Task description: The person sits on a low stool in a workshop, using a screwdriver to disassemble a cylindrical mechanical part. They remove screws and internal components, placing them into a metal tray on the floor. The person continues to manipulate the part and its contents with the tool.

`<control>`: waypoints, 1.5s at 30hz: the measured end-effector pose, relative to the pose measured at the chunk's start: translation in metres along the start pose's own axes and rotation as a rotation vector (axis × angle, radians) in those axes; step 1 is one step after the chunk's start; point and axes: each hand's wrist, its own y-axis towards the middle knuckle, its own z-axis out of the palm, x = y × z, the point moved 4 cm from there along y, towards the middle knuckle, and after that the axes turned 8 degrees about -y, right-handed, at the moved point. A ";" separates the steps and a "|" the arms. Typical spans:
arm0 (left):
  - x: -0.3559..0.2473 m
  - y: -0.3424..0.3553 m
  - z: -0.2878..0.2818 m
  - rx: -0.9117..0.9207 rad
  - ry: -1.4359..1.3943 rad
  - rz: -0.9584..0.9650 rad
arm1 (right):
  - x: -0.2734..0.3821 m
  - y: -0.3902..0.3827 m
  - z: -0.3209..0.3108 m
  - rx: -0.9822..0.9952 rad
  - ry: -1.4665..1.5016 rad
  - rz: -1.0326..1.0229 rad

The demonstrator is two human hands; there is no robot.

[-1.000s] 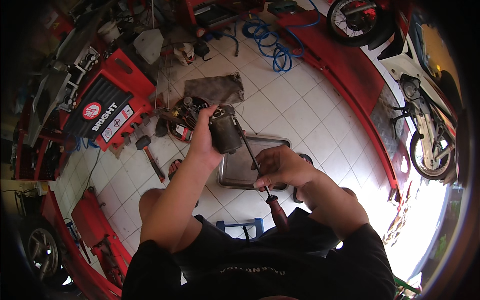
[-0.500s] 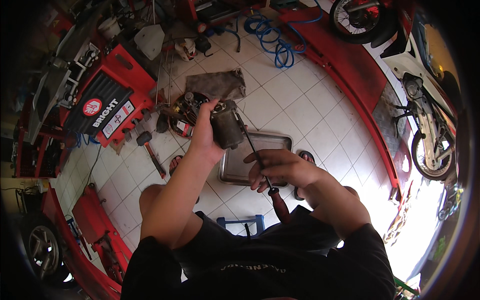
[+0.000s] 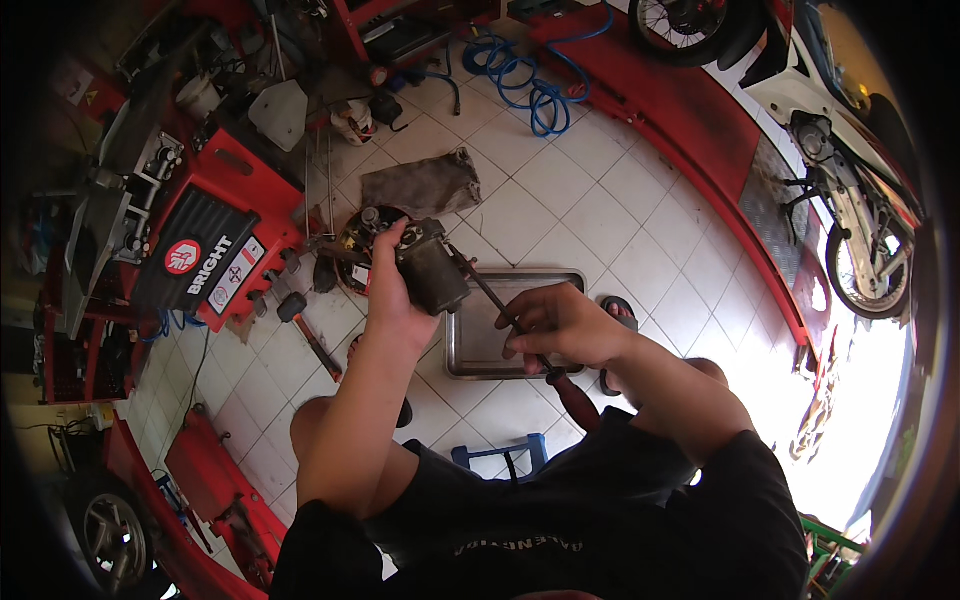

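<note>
My left hand [image 3: 396,290] is closed round a dark, grimy cylindrical metal part [image 3: 437,277], held up above the floor with the thumb along its upper left side. In my right hand [image 3: 572,328] is a long screwdriver [image 3: 574,400] with a dark red handle. Thumb and fingers pinch its shaft just above the handle, which points down toward my lap. The shaft slants up and left to the right side of the metal part; whether the tip touches it I cannot tell. Below and beyond the hands lies a shallow metal tray [image 3: 581,284] on the tiles.
A hammer [image 3: 310,335] lies left of my left forearm, near a red machine [image 3: 230,165]. Past the hands lies a grey rag [image 3: 420,183]. A coiled blue hose [image 3: 545,105] and a red ramp [image 3: 680,140] are farther off. A motorcycle [image 3: 840,190] stands at right.
The metal part has shifted slightly left and nearer to me, tilting a little. The screwdriver now slants more, and my right fingers have drawn closer round its shaft. The whole view has shifted slightly.
</note>
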 end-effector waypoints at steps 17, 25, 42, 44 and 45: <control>0.000 -0.004 -0.001 0.020 -0.041 -0.029 | -0.007 0.000 0.010 0.093 0.017 0.004; 0.001 -0.002 -0.001 0.068 -0.008 -0.023 | -0.007 -0.002 0.013 0.141 -0.031 0.013; 0.004 -0.006 0.002 0.035 -0.002 -0.063 | -0.005 -0.002 0.014 0.146 0.036 0.027; 0.005 -0.007 0.003 0.028 -0.004 -0.063 | -0.005 -0.002 0.014 0.145 0.037 0.023; 0.004 -0.008 0.003 0.031 -0.006 -0.070 | -0.005 -0.002 0.014 0.148 0.039 0.015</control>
